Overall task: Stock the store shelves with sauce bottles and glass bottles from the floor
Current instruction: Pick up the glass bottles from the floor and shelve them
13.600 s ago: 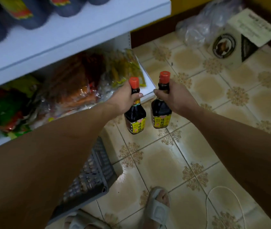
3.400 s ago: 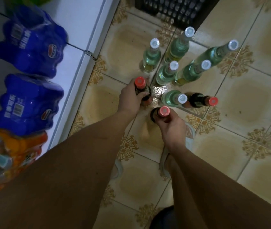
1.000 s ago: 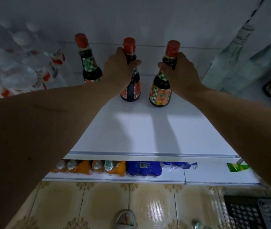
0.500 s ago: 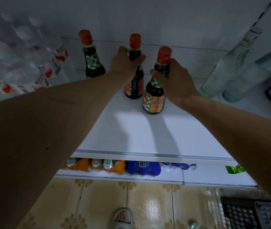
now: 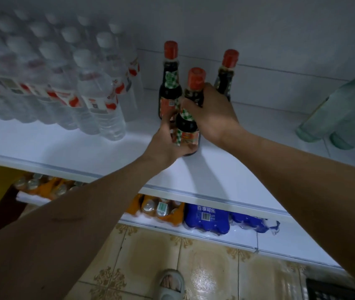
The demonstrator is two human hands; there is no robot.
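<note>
Both hands on one sauce bottle (image 5: 188,124), standing upright on the white shelf (image 5: 226,169), long axis vertical, red cap at 12 o'clock, base near 6 o'clock. Right hand (image 5: 212,114) wrapped round the neck and shoulder from 3 o'clock, thumb and fingers curled just under the cap, wrist bent, forearm running in from 4 o'clock. Left hand (image 5: 168,140) gripping the lower body from 8 o'clock, fingers curled over the checked label, forearm running in from 7 o'clock. Neither hand wide; both closed on the same bottle. Base apparently touching the shelf, though partly hidden by the left palm, so hard to say for certain.

Two more sauce bottles behind: left rear bottle (image 5: 170,81) at 11 o'clock, just beside the held one and close to the left fingers; right rear bottle (image 5: 226,72) at 1 o'clock, partly behind the right hand. Pack of water bottles (image 5: 68,83) at 9 o'clock, well apart. Green glass bottles (image 5: 343,109) at 3 o'clock, well apart.

Judged step: settling the front bottle into place, perhaps turning the label outward. Next move likely hinges on the narrow gap towards 11 o'clock: pushing back risks knocking the left rear bottle. Both hands equally near; release straight back towards 6 o'clock looks safest.
</note>
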